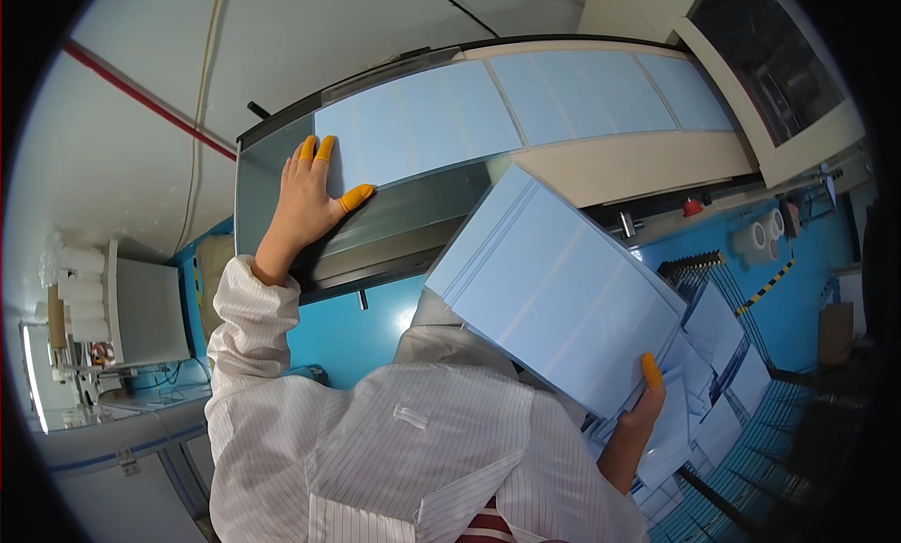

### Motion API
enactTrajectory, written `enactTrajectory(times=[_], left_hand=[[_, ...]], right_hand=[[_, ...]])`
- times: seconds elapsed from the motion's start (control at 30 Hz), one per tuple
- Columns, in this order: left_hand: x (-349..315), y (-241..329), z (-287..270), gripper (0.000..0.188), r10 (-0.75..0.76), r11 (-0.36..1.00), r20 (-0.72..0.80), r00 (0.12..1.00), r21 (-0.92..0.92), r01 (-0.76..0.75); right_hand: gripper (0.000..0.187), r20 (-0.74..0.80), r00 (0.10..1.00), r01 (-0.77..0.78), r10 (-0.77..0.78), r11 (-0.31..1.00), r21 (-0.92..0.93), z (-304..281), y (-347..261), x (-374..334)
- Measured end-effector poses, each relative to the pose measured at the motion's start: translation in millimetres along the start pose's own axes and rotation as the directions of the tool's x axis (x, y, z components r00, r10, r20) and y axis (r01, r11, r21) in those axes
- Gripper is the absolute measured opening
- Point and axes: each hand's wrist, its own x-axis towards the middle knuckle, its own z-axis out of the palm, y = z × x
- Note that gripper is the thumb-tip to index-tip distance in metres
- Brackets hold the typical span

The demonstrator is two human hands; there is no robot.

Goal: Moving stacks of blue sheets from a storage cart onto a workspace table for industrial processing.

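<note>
My left hand (310, 191), with yellow finger cots on its thumb and two fingers, reaches over the near left end of the conveyor. Its spread fingers touch the left edge of a pale blue sheet (418, 121) lying flat there, and its thumb rests at that sheet's near edge. In my right hand (644, 408) is a stack of pale blue sheets (563, 294), tilted across my lap. The right thumb, in a yellow cot, presses on top; the other fingers are hidden beneath. The stack's upper corner overlaps the conveyor's near side.
Two more blue sheets, a middle one (582, 94) and a far one (690, 92), lie along the conveyor belt (638, 163) toward a machine housing (779, 64). A red button (693, 207) sits on its near side. At right, a wire rack (751, 449) holds several loose sheets.
</note>
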Motion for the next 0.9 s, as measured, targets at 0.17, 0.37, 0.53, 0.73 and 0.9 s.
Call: enactTrajectory(times=[0.17, 0.37, 0.53, 0.73, 0.9], left_hand=[[3, 7, 8, 0.074, 0.057, 0.998, -0.129, 0.99, -0.032, -0.061], [11, 26, 3, 0.074, 0.058, 0.998, -0.103, 0.993, -0.023, -0.061], [21, 29, 13, 0.071, 0.065, 0.998, -0.067, 0.996, 0.012, -0.065], [29, 21, 16, 0.057, 0.041, 0.96, -0.148, 0.988, -0.267, -0.08], [28, 51, 4, 0.035, 0.099, 0.898, -0.36, 0.928, -0.37, -0.239]], right_hand=[[0.029, -0.045, 0.998, 0.035, -0.037, 0.998, -0.055, -7, 3, 1], [0.03, 0.045, 0.999, 0.015, -0.018, 0.997, 0.077, -4, 0, -10], [0.032, 0.054, 0.997, 0.057, -0.061, 0.995, 0.078, 8, -4, -15], [0.033, 0.09, 0.995, 0.036, -0.039, 0.999, 0.032, 8, 0, -12], [0.03, -0.041, 0.996, 0.076, -0.074, 0.996, 0.049, 2, 19, -12]])
